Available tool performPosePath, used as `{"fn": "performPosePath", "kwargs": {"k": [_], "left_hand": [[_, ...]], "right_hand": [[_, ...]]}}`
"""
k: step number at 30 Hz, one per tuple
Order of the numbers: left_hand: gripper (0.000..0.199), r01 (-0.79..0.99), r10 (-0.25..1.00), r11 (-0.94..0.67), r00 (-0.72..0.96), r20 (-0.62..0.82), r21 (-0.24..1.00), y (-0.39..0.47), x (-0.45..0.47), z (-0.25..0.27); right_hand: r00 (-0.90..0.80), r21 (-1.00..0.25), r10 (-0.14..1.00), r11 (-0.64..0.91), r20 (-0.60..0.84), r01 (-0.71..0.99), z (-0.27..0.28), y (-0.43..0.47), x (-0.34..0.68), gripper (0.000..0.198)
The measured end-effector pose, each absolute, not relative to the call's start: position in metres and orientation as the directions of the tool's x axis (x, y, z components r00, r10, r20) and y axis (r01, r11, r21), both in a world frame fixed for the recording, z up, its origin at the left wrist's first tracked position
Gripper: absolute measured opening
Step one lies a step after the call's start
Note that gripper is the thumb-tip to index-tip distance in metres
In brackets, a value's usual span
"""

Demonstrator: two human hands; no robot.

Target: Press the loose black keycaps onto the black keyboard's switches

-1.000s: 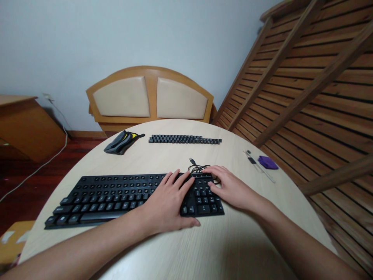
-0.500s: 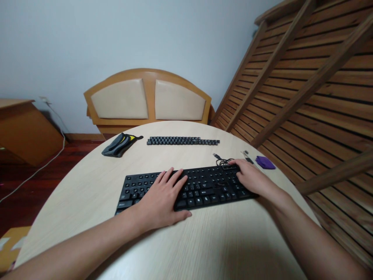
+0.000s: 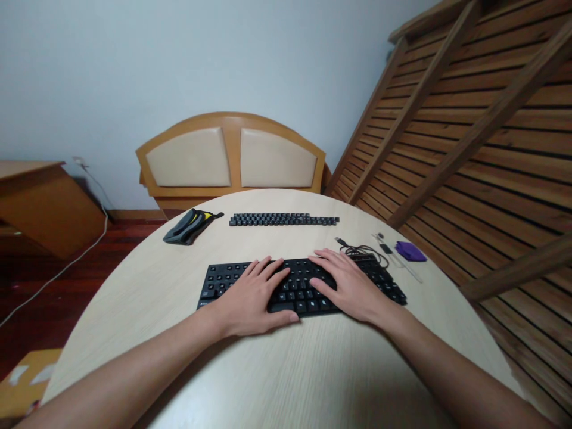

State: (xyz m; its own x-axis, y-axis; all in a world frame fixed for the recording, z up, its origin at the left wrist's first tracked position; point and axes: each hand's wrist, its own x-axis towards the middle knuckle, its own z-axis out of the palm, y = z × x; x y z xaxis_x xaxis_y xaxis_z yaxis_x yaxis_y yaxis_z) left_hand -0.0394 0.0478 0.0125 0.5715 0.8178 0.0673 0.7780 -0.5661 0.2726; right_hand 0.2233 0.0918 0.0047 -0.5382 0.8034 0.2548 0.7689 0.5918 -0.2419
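Observation:
A black keyboard (image 3: pixel 308 304) lies flat on the round table, with bare key sockets showing at its upper left. My left hand (image 3: pixel 254 295) rests palm down over its left-middle part, fingers spread and thumb by the front edge. Over the right-middle part lies my right hand (image 3: pixel 346 283), also palm down with fingers stretched out. Both hands touch the keyboard and hide some of its keys. Behind it, loose black keycaps (image 3: pixel 283 220) stand in rows. A coiled USB cable (image 3: pixel 363 249) sits at the keyboard's back right.
The pale round table (image 3: pixel 134 310) holds a grey, black and yellow pouch (image 3: pixel 192 227) at back left. On the right are a purple cloth (image 3: pixel 410 251) and a thin light-coloured tool (image 3: pixel 409 269). A wooden slatted frame (image 3: pixel 491 119) leans beyond the table's right edge.
My right hand has moved left from the keyboard's right end to its middle. The keyboard has shifted slightly right in view. My left hand stays spread on it.

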Motion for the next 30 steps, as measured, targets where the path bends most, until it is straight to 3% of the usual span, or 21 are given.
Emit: {"fn": "performPosePath", "kwargs": {"k": [5,8,13,19,30], "left_hand": [[0.063,0.791,0.828,-0.560,0.547,0.125,0.247,0.079,-0.062,0.025],[0.051,0.909,0.908,-0.402,0.381,0.174,0.112,0.111,-0.088,0.032],[0.038,0.987,0.966,-0.157,0.146,0.215,0.034,0.156,-0.133,0.032],[0.040,0.998,0.978,-0.061,0.064,0.197,-0.018,0.176,-0.153,0.018],[0.036,0.999,0.979,0.016,-0.022,0.203,0.033,0.177,-0.151,0.009]], "right_hand": [[-0.526,-0.269,0.821,0.569,0.221,0.777,0.000,0.091,0.220,0.054],[-0.521,-0.285,0.823,0.567,0.225,0.773,-0.001,0.094,0.222,0.052],[-0.507,-0.292,0.822,0.567,0.259,0.770,-0.001,0.097,0.223,0.051],[-0.505,-0.303,0.828,0.559,0.242,0.771,-0.002,0.099,0.225,0.051],[-0.513,-0.295,0.821,0.569,0.249,0.767,-0.001,0.099,0.225,0.051]]}}
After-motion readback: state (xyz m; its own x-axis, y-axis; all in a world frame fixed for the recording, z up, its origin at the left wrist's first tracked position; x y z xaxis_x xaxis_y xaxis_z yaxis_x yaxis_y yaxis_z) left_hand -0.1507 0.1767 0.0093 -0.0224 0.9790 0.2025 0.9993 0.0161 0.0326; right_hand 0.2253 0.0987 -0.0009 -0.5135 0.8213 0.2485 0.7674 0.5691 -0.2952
